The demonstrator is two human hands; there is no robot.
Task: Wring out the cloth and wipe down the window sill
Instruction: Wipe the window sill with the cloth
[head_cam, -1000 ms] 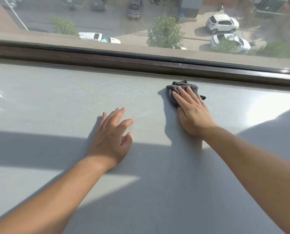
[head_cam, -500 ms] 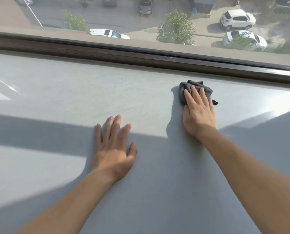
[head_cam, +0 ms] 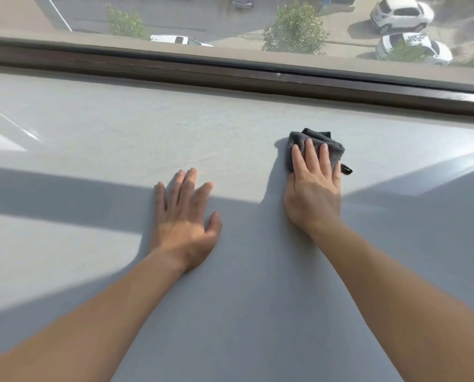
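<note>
A small dark grey cloth (head_cam: 317, 139) lies bunched on the wide pale grey window sill (head_cam: 147, 139), right of centre. My right hand (head_cam: 314, 186) presses flat on the cloth, fingers spread over it, covering its near half. A small black tag pokes out beside the little finger. My left hand (head_cam: 184, 219) rests palm down on the bare sill to the left of the cloth, fingers apart, holding nothing.
A dark brown window frame (head_cam: 230, 75) runs along the far edge of the sill, with glass above it showing a street, trees and parked cars far below. Sunlit and shaded bands cross the sill.
My right hand and the cloth have slid back toward me, away from the window frame. My left hand has stayed flat on the sill, turning a little straighter.
</note>
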